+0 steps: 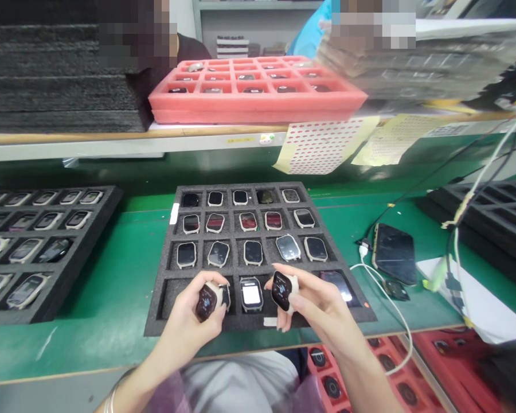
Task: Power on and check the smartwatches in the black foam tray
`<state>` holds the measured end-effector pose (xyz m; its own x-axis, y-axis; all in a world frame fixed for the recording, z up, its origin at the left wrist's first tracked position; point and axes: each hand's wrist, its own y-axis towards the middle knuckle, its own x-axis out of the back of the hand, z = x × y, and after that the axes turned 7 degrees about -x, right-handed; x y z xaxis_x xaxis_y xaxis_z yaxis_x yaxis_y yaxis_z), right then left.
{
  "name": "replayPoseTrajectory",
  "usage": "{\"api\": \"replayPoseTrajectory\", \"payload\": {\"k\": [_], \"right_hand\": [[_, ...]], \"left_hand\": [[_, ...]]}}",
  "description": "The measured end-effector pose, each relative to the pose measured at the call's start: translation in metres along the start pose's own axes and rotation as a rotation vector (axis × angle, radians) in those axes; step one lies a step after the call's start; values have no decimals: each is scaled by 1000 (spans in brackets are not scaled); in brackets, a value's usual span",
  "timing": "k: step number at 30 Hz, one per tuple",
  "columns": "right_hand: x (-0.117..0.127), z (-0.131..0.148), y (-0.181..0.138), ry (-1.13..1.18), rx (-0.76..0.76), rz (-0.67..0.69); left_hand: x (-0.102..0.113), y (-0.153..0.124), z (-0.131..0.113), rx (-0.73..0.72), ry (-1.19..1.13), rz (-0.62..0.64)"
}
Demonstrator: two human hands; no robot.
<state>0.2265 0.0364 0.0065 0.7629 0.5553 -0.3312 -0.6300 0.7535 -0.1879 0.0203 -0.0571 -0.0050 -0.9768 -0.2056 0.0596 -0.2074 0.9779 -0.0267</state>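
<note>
My left hand [198,310] is closed around a smartwatch case [207,301] with its dark screen lit, above the front row of a black foam tray [152,315]. A second watch edge shows by those fingertips; whether it is held I cannot tell. My right hand [309,295] grips another smartwatch case [282,291] by its sides, its screen showing a blue figure and small text. Between my hands, a watch with a white screen [251,291] lies in its compartment. Several more strapless watches, such as a tilted one [288,248], fill the rows behind.
Another foam tray of watches [60,258] lies left. To the right are a phone [394,253], a white cable [395,310] and dark trays [490,229]. A pink foam tray [258,109] sits on the shelf, with people behind. Red trays [348,373] stand below the table edge.
</note>
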Motion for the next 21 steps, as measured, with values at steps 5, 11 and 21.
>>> {"api": "replayPoseTrajectory", "payload": {"k": [5, 11, 21], "right_hand": [[-2, 2, -2, -25, -23, -21], [1, 0, 0, -13, -1, 21], [1, 0, -1, -45, -2, -15]], "left_hand": [[0, 1, 0, 10, 2, -2], [-3, -1, 0, -16, -58, -27], [-3, -2, -2, 10, -54, -37]]}}
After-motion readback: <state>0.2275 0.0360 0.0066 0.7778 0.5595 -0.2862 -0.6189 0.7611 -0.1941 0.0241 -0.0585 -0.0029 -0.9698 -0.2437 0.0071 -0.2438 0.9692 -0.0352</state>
